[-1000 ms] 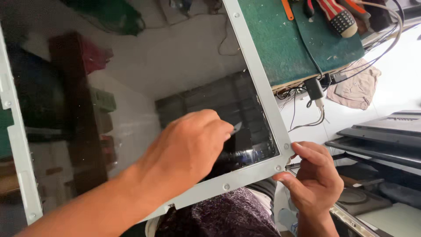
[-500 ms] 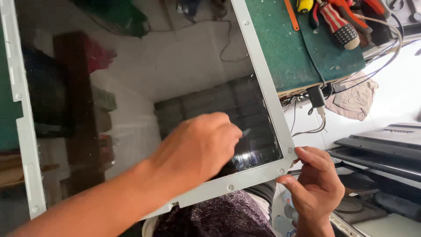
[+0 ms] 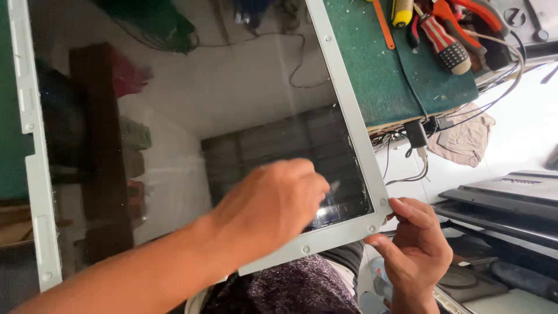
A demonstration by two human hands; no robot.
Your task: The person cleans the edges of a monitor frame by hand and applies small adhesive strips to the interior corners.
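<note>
Since a second ago my left hand [image 3: 273, 203] has slid leftward across the display panel [image 3: 192, 134]; fingers curled together, holding something small I cannot make out; my right hand [image 3: 415, 250] pinches the panel's metal frame [image 3: 349, 116] corner; green workbench mat [image 3: 401, 75], screwdrivers [image 3: 444, 43] beyond.

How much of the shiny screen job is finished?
Done: the screen panel lies bare in its grey metal frame. In hand: the left hand works a small blade at the lower corner while the right hand grips the frame. Left: cannot tell.
</note>
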